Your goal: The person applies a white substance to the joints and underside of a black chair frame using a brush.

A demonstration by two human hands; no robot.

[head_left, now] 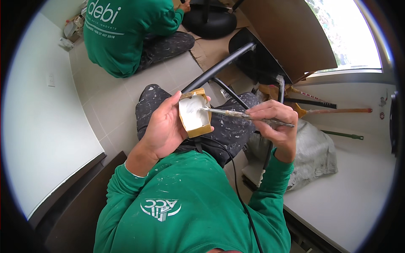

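My left hand (163,127) holds a small cardboard box (200,132) from its left side, fingers wrapped round it. White paint (193,110) fills the inside of the box. Between the fingers of my right hand (276,124) is a slim paintbrush (228,112), pinched along its paint-smeared handle. The brush tip reaches over the box's right rim and touches the white paint. Just beyond my hands stands a piece of furniture with a black metal leg (219,65) and a dark flat panel (257,57); the leg slants down behind the box.
Another person in a green sweatshirt (122,46) sits on the tiled floor (114,95) at the far left, near a black rounded seat (211,23). Cardboard (206,50) lies beneath. Right of me are a grey plastic-wrapped bundle (314,154) and long-handled tools (337,111). A black cable (236,177) crosses my front.
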